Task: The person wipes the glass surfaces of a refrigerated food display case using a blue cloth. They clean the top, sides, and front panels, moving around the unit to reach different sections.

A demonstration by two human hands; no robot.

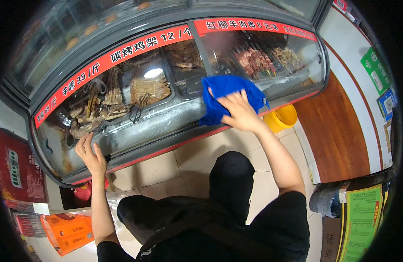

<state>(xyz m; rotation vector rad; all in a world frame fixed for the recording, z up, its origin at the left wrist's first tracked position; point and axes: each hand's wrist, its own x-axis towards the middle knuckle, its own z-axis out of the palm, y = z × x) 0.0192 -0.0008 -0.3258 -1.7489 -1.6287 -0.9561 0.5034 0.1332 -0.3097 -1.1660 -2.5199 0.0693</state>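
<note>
A blue cloth (212,109) lies spread against the front glass of a refrigerated display case (175,114). On top of it my right hand (238,109) presses with its fingers spread and slightly blurred. My left hand (90,155) holds nothing; its fingers are apart at the lower left part of the glass, where they seem to touch it. Behind the glass are trays with a slab of ribs (152,86), cooked meat pieces (87,119), black tongs (140,108), raw meat skewers (255,60) and paler skewers (288,57).
Red strips (136,49) with writing run along the case. A yellow bucket (280,118) stands below its right end. To the right is a wood-panelled counter (332,131); at left, a dark red carton (19,167) and an orange bag (69,232). Tiled floor (191,157) lies beneath.
</note>
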